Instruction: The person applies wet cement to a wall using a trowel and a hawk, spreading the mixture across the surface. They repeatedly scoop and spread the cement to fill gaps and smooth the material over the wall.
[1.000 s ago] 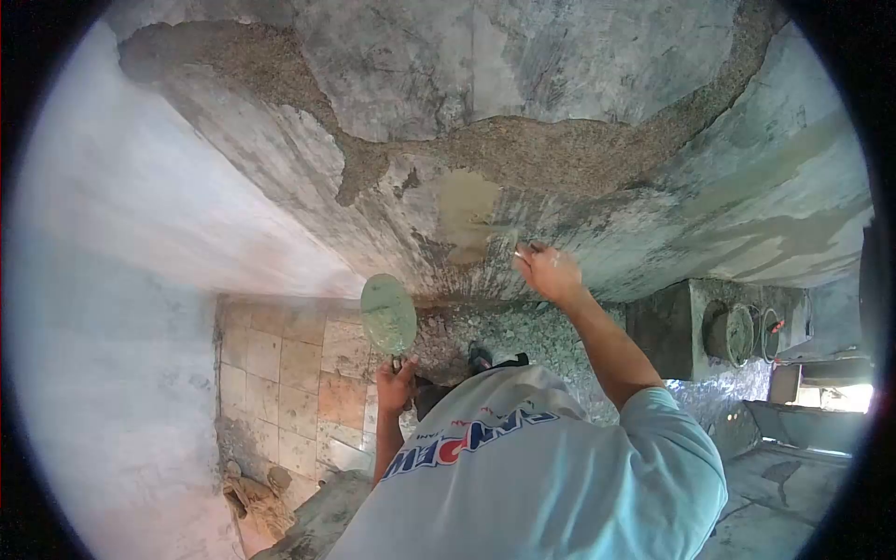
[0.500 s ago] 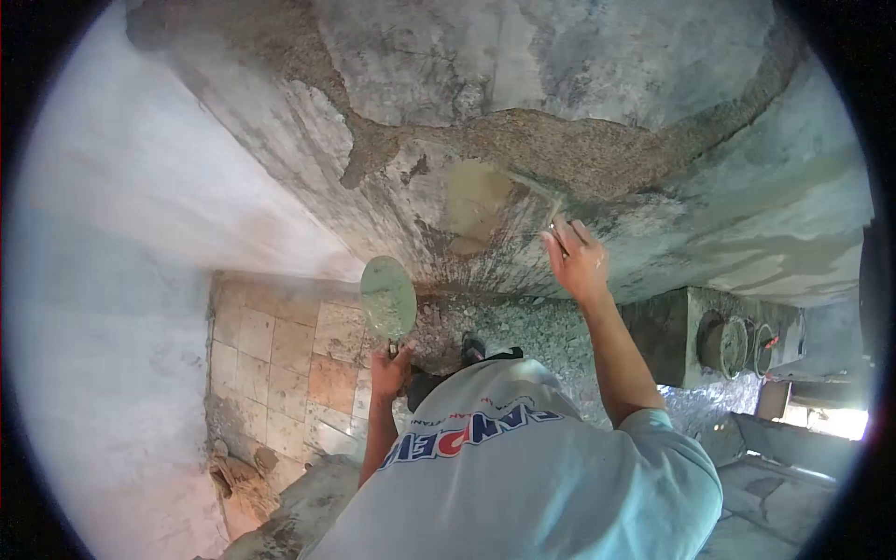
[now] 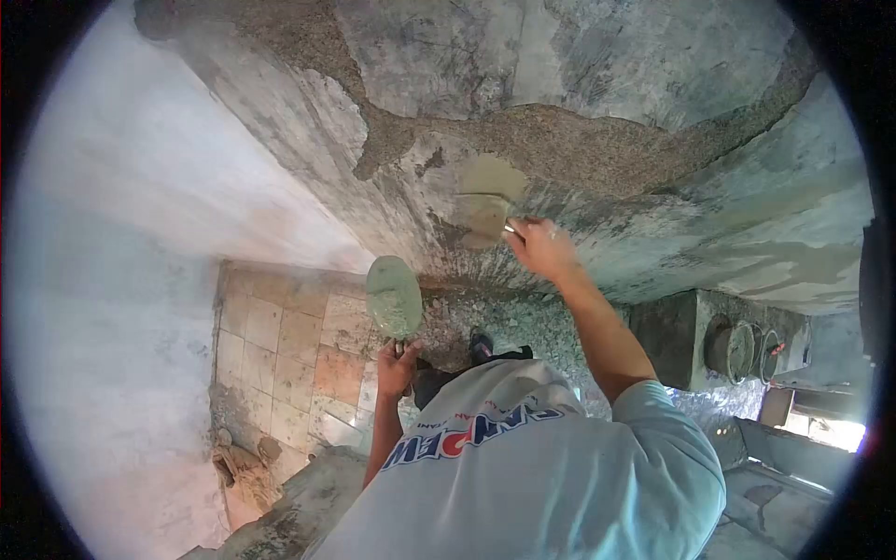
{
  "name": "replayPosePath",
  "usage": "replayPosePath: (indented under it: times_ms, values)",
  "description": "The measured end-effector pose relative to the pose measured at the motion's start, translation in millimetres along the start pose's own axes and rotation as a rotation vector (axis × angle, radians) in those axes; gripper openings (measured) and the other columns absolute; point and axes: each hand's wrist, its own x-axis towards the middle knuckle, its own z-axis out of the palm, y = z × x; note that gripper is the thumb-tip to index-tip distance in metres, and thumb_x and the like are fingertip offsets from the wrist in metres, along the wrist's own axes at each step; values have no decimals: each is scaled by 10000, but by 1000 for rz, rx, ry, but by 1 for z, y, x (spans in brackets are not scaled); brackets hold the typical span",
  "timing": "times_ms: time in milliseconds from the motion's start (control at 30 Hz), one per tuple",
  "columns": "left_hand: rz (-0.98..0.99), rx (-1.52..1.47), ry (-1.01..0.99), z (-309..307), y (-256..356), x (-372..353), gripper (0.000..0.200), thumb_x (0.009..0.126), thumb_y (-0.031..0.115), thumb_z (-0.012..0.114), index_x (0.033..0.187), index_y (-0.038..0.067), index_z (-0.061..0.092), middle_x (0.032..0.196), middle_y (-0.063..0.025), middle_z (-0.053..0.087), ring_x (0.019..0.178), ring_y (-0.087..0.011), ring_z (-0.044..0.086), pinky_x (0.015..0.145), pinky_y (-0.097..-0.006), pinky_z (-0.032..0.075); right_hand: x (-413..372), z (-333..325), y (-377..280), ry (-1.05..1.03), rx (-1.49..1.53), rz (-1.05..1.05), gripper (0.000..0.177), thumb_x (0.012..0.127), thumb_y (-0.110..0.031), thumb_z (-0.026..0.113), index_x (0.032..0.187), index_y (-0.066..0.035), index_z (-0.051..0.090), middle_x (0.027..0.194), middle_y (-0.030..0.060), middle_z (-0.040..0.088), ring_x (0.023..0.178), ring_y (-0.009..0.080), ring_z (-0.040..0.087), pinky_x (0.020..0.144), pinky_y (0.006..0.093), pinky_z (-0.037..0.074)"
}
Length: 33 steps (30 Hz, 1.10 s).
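My left hand (image 3: pixel 399 367) is closed round the short handle of a flat oval plastering board (image 3: pixel 394 297), grey-green and smeared with wet material. This board is held low, out from the wall's foot. Higher up, my right hand (image 3: pixel 543 249) grips a trowel (image 3: pixel 487 197) by its handle, fingers wrapped. The thin blade lies against the wall (image 3: pixel 439 219), over a smooth damp patch of plaster (image 3: pixel 497 174). Its exact shape is hard to make out edge-on.
A rough band of exposed mortar (image 3: pixel 579 149) crosses the wall above. A pale wall (image 3: pixel 121 308) stands at left, beside dirty floor tiles (image 3: pixel 297 345). Buckets (image 3: pixel 733 349) sit against a concrete block (image 3: pixel 665 338) at right. A crumpled sack (image 3: pixel 247 474) lies at lower left.
My right hand has moved left and slightly down, bringing the trowel across onto the damp patch. The left hand and board stay nearly in place.
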Motion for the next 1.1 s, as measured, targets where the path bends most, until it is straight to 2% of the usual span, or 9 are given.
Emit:
replayPosePath:
  times_ms: [67,167,267,467,667,767,867,967,1100]
  values:
    - [-8,-6,3,-1,4,-1,236,963,224,752,913,85,569,559,27,498,389,-77,416,367,-275,313,4,-16,-3,-54,-108,74,298,1033,-410,599,1154,-177,739,890,113,750,794,378,731,675,514,603]
    - [-21,-33,5,-4,3,-1,233,965,222,749,912,84,569,556,28,497,392,-75,416,369,-274,316,1,-41,5,53,32,25,327,996,-403,661,1177,-138,722,956,155,752,874,424,715,734,531,584]
    - [18,-20,0,-6,-5,6,231,967,221,745,909,86,567,556,29,498,395,-71,417,369,-273,315,-12,-64,9,161,71,40,311,998,-386,668,1163,-128,722,917,170,741,853,427,713,719,518,576]
    - [-21,-22,-1,-8,5,4,221,974,203,737,898,90,562,592,30,512,422,-67,425,379,-272,309,-41,-33,14,359,273,20,347,1003,-419,646,1138,-111,734,885,157,736,797,412,717,689,530,581]
    - [-11,-34,-11,-10,-8,8,212,960,181,747,882,98,568,623,31,527,449,-63,425,394,-268,305,-22,27,-14,-9,-39,28,329,1038,-387,586,1172,-113,710,1006,121,751,865,369,748,699,506,611]
    - [40,-17,-25,-18,-15,13,206,955,176,747,868,102,576,638,26,539,444,-62,424,391,-263,297,-3,14,-22,-25,-60,89,275,1015,-382,624,1171,-170,704,1081,136,751,843,375,747,684,508,612]
    - [4,-64,14,-12,3,1,203,967,115,728,842,104,569,607,53,510,457,-45,415,409,-264,298,-4,5,-20,152,13,56,272,1008,-387,636,1169,-180,709,1067,151,751,844,379,746,668,506,609]
    - [-5,-86,35,-14,-9,4,185,974,98,715,857,97,572,597,50,512,444,-46,415,402,-265,302,-8,-11,-25,213,8,102,349,1047,-439,563,1223,-174,707,1126,173,749,857,386,754,700,495,627]
    - [-14,-50,7,-13,-1,-1,191,978,112,719,860,93,570,583,42,510,421,-55,414,379,-270,296,-14,-23,-26,418,47,95,335,1014,-423,636,1188,-154,736,1095,176,758,814,388,751,666,483,618]
